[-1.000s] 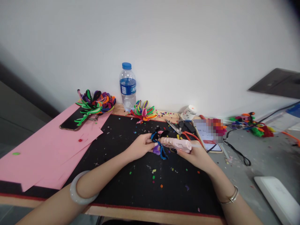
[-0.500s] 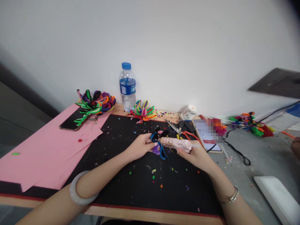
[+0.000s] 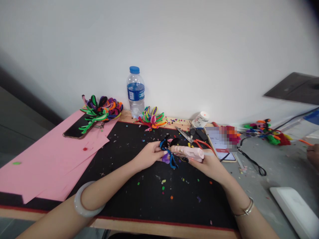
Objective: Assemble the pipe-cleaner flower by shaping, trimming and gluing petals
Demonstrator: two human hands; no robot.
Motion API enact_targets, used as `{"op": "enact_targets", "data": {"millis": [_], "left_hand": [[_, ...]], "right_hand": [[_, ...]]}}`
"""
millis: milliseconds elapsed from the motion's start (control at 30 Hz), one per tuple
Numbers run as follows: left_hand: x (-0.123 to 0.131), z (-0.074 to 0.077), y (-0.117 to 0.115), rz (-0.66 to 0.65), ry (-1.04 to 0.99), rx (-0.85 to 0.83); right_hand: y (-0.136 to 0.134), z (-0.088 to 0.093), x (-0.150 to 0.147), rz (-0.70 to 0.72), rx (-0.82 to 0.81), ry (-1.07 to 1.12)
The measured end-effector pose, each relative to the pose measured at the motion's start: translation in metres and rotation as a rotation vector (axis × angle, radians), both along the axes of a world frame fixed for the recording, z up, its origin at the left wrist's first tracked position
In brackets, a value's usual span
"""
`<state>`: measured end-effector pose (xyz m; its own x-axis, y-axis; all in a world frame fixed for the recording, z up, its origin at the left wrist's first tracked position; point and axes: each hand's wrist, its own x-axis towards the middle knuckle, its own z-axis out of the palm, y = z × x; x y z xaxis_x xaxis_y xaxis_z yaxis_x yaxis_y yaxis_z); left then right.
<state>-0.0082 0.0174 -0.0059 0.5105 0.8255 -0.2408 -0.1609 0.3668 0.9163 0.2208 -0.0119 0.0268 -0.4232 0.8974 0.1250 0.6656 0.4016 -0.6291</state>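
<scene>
My left hand point(image 3: 149, 154) pinches a pipe-cleaner flower point(image 3: 172, 162) with looped blue, black and purple petals, just above the black mat point(image 3: 139, 202). Wrapped around a pale pink hot glue gun point(image 3: 190, 153) is my right hand point(image 3: 210, 166). The gun's front end points left and meets the middle of the flower; whether the tip touches it is hidden among the petals. A translucent glue stick point(image 3: 208, 153) sticks out behind the gun. Scissors point(image 3: 184, 134) and red-handled pliers point(image 3: 203, 144) lie just beyond my right hand.
Pipe-cleaner bunches point(image 3: 104, 108) lie on a dark phone and pink paper point(image 3: 50, 159) at left. A water bottle point(image 3: 136, 94) stands by the wall. A lit phone point(image 3: 219, 146), a paper cup point(image 3: 200, 119), cables and a white box point(image 3: 294, 209) are right. Another person's hand point(image 3: 313, 155) shows at the right edge.
My hands, the glue gun and the flower have hardly moved; the lower blue petal sits very slightly higher. The other person's hand at the right edge has shifted a little into view.
</scene>
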Motion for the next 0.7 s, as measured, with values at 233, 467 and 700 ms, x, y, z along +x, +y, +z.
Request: {"op": "enact_targets", "data": {"millis": [233, 467, 700], "left_hand": [[0.0010, 0.0028, 0.0000, 0.002, 0.011, -0.003], [0.0006, -0.0006, 0.0005, 0.006, 0.009, -0.002], [-0.0007, -0.0006, 0.0009, -0.005, -0.001, 0.001]], "right_hand": [[-0.0006, -0.0006, 0.0003, 0.014, 0.004, -0.025], [0.0002, -0.0027, 0.0010, 0.020, 0.008, -0.024], [-0.0002, -0.0020, 0.0002, 0.020, 0.015, -0.032]]}}
